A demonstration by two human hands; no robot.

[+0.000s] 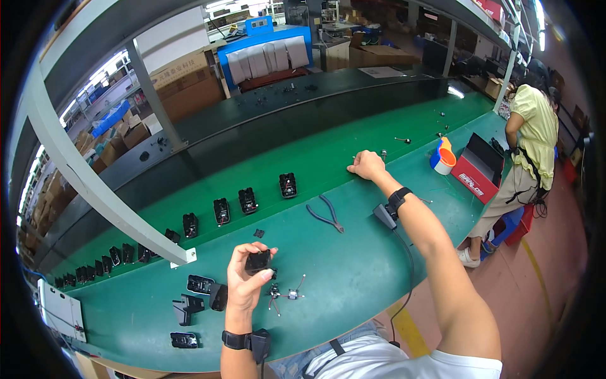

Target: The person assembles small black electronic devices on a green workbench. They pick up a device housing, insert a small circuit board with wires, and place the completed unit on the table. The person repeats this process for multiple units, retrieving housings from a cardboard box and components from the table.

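Observation:
My left hand point(241, 281) is raised over the near part of the green bench, its fingers wrapped round a small black plastic housing point(257, 261). Small wired components point(293, 294) lie on the bench just right of that wrist. Farther off, my right hand point(367, 165) is stretched to the edge of the green belt with fingertips pressed together; whatever they may pinch is hidden. A small part with a wire point(384, 153) is just beyond that hand. Between my hands lie blue-handled pliers point(326, 215). Loose black shells point(188, 308) are left of my left hand.
Several black housings point(248, 200) stand in a row along the belt point(353, 136). To the right are an orange-and-blue tape roll point(444, 156) and an open red box point(478, 169). A grey post point(107, 189) crosses the left side. A person point(533, 120) stands at the far right.

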